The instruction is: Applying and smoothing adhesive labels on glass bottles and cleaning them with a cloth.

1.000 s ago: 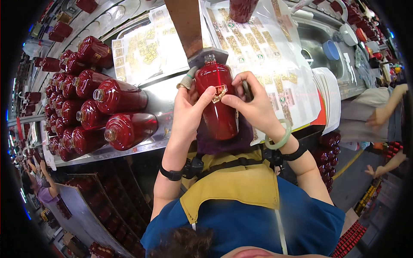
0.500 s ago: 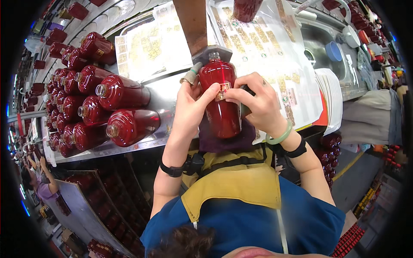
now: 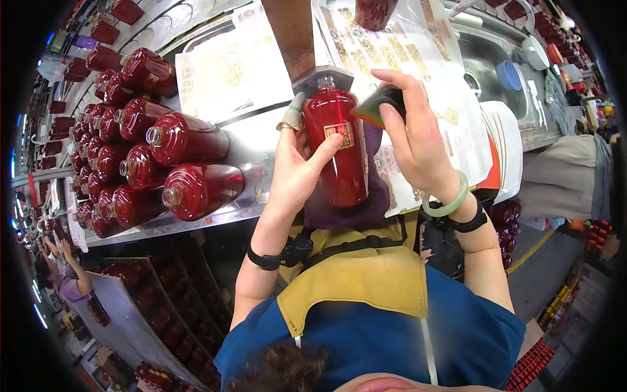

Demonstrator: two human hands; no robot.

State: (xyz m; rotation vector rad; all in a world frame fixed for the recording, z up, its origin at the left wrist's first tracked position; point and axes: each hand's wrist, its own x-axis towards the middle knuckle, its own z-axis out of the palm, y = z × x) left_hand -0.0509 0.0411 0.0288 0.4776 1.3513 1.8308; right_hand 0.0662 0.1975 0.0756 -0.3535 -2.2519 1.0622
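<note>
A dark red glass bottle lies on a purple cloth in front of me, its open neck pointing away against a block. On its upper side is a small square gold-and-red label. My left hand is closed on the bottle's left side, its thumb on the label's edge and a finger wrapped in a covering. Just right of the bottle, my right hand grips a small flat scraper with a dark body and an amber edge. That edge is close to the bottle's shoulder; I cannot tell if they touch.
Many red bottles lie stacked on the metal table at left. Label sheets spread behind, and more lie under my right hand. A wooden post rises beyond the bottle. A sink with a blue bowl stands at right.
My right hand has lifted off the label and moved right, turning the scraper into view. My left thumb has shifted slightly down, and more of the label shows.
</note>
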